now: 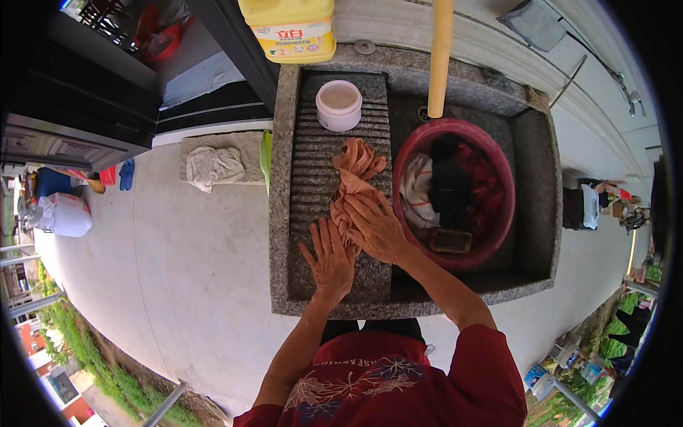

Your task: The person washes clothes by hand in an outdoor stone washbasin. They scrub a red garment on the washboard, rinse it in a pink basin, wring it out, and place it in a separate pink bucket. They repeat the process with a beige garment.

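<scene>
A crumpled salmon-pink cloth (pixel 359 160) lies along the ribbed washboard (pixel 306 146) on the left of a stone sink. My right hand (pixel 373 226) presses on its lower middle, fingers stretched out over the fabric. Beside it, my left hand (pixel 329 260) lies flat with fingers spread, its fingertips at the cloth's near left edge. The part of the cloth beneath my hands is hidden. Farther up the board stands a round pale pink tub (pixel 339 105) without a lid.
A red basin (pixel 506 196) in the right sink bowl holds dark, red and white-striped wet laundry and a brownish rectangular block (pixel 450 241). A yellow pipe (pixel 439 64) hangs above it. A yellow jug (pixel 295 35) stands behind the sink. At left, a grey rag (pixel 213 167) lies on a slab.
</scene>
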Demonstrator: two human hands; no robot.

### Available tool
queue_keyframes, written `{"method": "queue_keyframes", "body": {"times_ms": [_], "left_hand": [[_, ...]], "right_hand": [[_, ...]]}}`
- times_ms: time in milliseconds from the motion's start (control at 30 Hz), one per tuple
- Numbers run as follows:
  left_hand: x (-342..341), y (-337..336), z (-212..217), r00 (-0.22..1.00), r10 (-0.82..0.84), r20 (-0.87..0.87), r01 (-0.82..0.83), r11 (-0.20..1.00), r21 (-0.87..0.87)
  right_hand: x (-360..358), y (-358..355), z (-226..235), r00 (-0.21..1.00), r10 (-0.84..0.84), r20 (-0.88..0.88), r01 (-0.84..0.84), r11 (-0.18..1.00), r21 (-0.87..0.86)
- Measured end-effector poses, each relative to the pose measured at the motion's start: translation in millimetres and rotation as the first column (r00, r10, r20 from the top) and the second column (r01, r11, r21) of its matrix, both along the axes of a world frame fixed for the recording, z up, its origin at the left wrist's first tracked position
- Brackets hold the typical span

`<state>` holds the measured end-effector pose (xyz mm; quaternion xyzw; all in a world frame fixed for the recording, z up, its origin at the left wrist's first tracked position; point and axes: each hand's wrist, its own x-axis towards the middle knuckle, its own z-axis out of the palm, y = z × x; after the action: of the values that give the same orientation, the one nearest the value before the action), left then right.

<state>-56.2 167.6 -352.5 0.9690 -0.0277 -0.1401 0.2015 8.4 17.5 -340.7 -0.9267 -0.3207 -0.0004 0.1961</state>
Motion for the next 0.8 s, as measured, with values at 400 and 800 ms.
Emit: {"method": "queue_keyframes", "body": {"times_ms": [400, 800], "left_hand": [[-2.4, -2.6, -6.1, 0.999, 0.015, 0.041, -0.017, 0.999, 0.049], [3.8, -4.9, 1.9, 0.953, 0.179, 0.246, -0.164, 0.983, -0.081]], "right_hand": [[39.6, 2.4, -1.8, 0.990, -0.060, 0.124, 0.058, 0.998, 0.020], [103.0, 8.2, 53.2, 0.967, -0.153, 0.203, 0.120, 0.979, 0.165]]}}
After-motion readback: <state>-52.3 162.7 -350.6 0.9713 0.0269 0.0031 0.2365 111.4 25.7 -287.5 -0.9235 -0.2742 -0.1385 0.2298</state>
